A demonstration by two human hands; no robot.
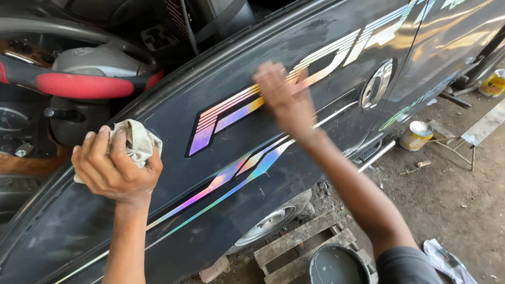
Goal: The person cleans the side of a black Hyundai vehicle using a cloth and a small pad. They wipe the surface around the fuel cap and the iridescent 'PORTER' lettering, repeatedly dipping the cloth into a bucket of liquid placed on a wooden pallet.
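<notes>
Daylight scene, sharp mostly, motion blur on one hand.

Bright outdoor light fell from the upper right; warm glare streaked the glossy dark car door (326,68) and the iridescent decal (231,113) shone rainbow. The cabin interior at upper left sat in deep shadow. The right hand (286,100) was smeared by motion; the left hand (113,168) and rag (138,141) stayed crisp. Wide-angle bending showed at the edges.
</notes>
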